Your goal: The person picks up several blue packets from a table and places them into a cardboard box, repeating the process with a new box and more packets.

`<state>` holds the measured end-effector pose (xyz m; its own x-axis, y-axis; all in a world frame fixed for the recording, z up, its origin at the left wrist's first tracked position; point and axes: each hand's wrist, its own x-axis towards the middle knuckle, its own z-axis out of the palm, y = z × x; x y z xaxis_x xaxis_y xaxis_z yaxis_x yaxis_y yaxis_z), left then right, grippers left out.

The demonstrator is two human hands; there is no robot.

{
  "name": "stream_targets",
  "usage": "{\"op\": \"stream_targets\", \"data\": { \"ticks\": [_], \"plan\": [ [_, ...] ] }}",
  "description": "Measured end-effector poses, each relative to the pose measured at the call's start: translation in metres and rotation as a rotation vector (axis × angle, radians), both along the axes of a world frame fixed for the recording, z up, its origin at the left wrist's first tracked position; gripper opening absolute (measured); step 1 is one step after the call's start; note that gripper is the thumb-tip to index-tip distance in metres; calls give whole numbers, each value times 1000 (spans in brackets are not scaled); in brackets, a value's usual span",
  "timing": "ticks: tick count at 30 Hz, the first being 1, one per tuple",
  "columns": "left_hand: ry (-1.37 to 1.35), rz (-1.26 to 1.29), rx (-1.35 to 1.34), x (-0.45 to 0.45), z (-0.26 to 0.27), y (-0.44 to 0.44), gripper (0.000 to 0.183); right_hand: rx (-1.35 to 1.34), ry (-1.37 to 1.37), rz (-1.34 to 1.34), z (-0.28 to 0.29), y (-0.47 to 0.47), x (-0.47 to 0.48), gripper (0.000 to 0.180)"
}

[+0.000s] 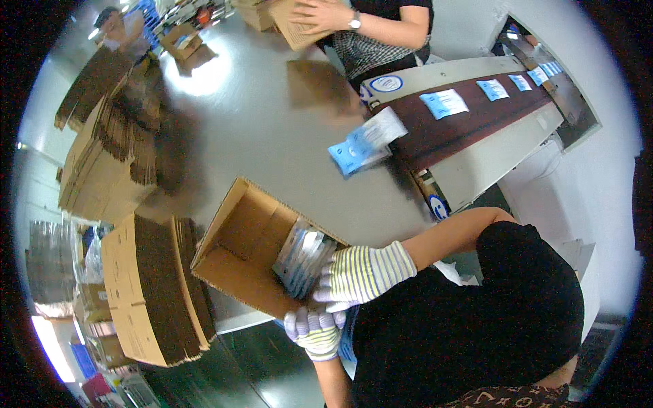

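An open cardboard box (240, 255) stands tilted in the view at the table's near edge. My right hand (357, 275), in a striped knit glove, reaches over its near side and grips the end of a stack of blue and clear plastic packets (303, 260) inside; the thumb is hidden. My left hand (316, 329), gloved alike, has its fingers curled over the box's near lower rim. Beyond, loose blue and white packets (357, 148) overlap at the end of a dark red conveyor belt (408, 127). More packets (444, 103) lie spaced along the belt.
Flattened cartons (148, 290) stand in stacks along the left side of the grey table (255, 127). A co-worker's hand (319, 15) rests on a carton (296, 25) at the top. Another person (122, 33) is at the far left. The conveyor's metal side rail (495, 153) borders the belt.
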<state>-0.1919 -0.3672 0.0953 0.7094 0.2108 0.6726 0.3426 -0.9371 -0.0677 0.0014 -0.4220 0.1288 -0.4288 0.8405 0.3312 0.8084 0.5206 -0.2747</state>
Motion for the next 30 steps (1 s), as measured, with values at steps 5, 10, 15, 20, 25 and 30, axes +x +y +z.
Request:
{"op": "stream_targets", "data": {
  "ticks": [5, 10, 15, 20, 25, 30],
  "plan": [
    [-41, 21, -16, 4, 7, 5, 30, -17, 177, 65, 20, 7, 13, 33],
    [-55, 90, -70, 0, 9, 15, 18, 269, 420, -34, 36, 13, 59, 38],
    [-94, 112, -75, 2, 9, 18, 16, 37, 250, -394, 40, 18, 125, 46],
    [-94, 118, -97, 3, 10, 16, 10, -182, -60, -594, -3, 36, 228, 45],
    [-102, 153, -73, 2, 8, 19, 17, -415, -249, -720, -14, 47, 308, 38],
    [-80, 153, -103, -2, 5, 16, 13, -729, -367, -743, 0, 70, 335, 46]
  ]
}}
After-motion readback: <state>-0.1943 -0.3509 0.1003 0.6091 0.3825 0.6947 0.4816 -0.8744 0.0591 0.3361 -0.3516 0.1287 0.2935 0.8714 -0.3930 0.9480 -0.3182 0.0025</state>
